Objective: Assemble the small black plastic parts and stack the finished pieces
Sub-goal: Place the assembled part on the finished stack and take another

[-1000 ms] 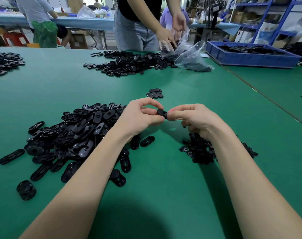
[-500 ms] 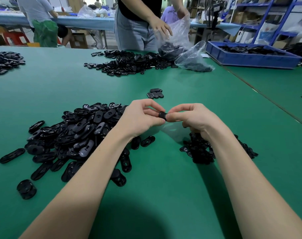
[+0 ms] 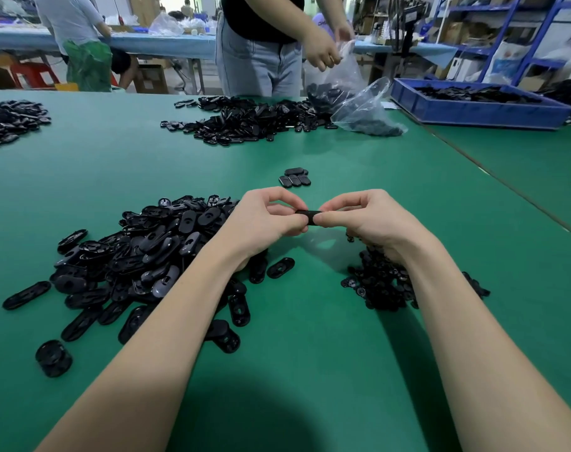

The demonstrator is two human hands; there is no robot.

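Observation:
A small black plastic part (image 3: 307, 215) is held above the green table between both hands. My left hand (image 3: 264, 220) pinches its left end with thumb and fingers. My right hand (image 3: 365, 218) pinches its right end the same way. A large heap of black oval parts (image 3: 140, 256) lies to the left under my left forearm. A smaller heap of little black pieces (image 3: 382, 282) lies under my right wrist. A short stack of finished pieces (image 3: 295, 177) sits just beyond my hands.
Across the green table (image 3: 310, 353) a person (image 3: 261, 44) holds a clear plastic bag (image 3: 349, 79) of parts above another black pile (image 3: 251, 119). A blue tray (image 3: 473, 109) of parts stands at the far right. More parts (image 3: 10, 119) lie at far left.
The part between my fingers has turned and now shows its long side. The person opposite has lifted the plastic bag higher off the table.

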